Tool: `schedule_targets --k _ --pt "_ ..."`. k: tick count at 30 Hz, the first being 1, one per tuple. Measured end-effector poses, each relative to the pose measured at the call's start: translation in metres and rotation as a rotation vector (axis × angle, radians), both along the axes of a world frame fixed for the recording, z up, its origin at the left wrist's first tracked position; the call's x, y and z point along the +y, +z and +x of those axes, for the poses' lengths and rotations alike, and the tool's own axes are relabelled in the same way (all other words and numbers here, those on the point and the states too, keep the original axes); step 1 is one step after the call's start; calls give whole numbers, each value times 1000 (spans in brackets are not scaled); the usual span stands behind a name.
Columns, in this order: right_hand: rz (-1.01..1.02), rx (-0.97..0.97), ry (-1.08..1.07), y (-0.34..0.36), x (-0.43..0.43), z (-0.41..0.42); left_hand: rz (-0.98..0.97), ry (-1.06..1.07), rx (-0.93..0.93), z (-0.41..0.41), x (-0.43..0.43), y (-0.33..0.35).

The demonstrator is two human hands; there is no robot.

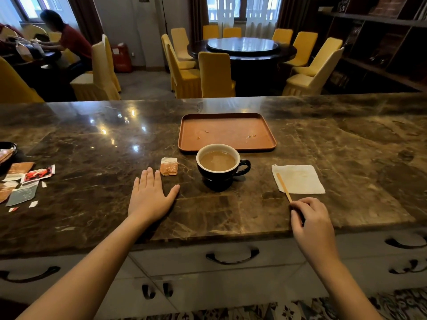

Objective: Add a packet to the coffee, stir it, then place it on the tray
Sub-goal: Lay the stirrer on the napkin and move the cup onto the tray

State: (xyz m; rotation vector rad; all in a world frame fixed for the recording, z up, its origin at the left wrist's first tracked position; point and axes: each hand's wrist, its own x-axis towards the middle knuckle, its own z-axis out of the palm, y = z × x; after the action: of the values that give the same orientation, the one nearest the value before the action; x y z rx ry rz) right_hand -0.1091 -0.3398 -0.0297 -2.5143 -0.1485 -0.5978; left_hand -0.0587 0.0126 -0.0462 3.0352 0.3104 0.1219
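A dark cup (218,179) with a white inside holds milky coffee and stands on the marble counter, its handle pointing right. Just behind it lies a brown tray (227,132) with a few drips on it. A small orange packet (169,166) lies left of the cup. My left hand (150,197) rests flat on the counter, fingers spread, just below the packet and not touching it. My right hand (312,222) pinches the near end of a wooden stir stick (283,187), whose far end lies on a white napkin (300,179) right of the cup.
Several torn packets (25,181) and scraps litter the counter's far left, beside a dark dish (7,153). Drawers with dark handles (232,256) sit under the counter's front edge. Beyond the counter are yellow chairs, a round table and a seated person.
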Motion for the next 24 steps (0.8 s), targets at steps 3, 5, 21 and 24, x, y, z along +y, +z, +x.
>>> schedule_targets --k 3,5,21,24 --pt "19 54 -10 8 1 9 -3 -4 0 0 -1 1" --pt "28 40 -10 18 6 17 -2 -1 7 0 -1 1" --pt "283 543 296 46 76 126 -7 -2 -5 -1 0 -2" --pt "468 706 377 48 70 129 -10 -3 -3 -1 -1 -1"
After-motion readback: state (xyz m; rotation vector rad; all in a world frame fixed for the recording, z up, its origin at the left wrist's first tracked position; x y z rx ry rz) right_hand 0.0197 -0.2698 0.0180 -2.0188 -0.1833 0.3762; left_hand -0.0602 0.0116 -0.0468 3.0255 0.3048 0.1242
